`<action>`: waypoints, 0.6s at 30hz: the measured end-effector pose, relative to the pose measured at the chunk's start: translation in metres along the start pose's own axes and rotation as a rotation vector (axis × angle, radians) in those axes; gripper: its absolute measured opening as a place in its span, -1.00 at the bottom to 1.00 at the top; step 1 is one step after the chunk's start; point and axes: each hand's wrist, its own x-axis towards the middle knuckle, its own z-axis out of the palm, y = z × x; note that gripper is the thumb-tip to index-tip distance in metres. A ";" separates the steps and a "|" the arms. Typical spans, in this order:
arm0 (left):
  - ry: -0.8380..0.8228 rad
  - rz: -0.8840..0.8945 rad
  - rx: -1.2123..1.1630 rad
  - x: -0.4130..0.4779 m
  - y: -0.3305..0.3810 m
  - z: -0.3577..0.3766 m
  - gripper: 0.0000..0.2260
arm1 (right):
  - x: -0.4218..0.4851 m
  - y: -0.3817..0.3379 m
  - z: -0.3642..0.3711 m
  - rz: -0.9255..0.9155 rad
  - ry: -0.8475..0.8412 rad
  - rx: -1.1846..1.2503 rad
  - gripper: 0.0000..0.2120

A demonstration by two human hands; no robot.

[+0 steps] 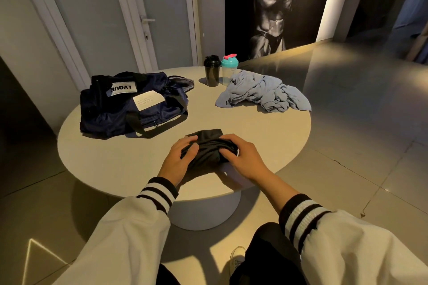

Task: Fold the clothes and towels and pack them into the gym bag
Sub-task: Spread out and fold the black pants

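Where left hand point(183, 156), right hand point(242, 155) grip: garment point(208, 143) (bunched).

Navy gym bag point(129, 109), black garment point(208, 146)

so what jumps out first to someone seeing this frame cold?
The left hand and right hand grip a bunched dark garment near the front of the round table. Behind, a navy gym bag lies on the left and a crumpled blue-grey cloth on the right, with a black shaker bottle and a teal shaker bottle at the far edge. A torso poster fills the far wall.
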 end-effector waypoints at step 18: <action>0.254 -0.247 0.040 0.049 -0.035 0.019 -0.52 | 0.041 0.018 0.029 0.438 0.106 0.051 -0.34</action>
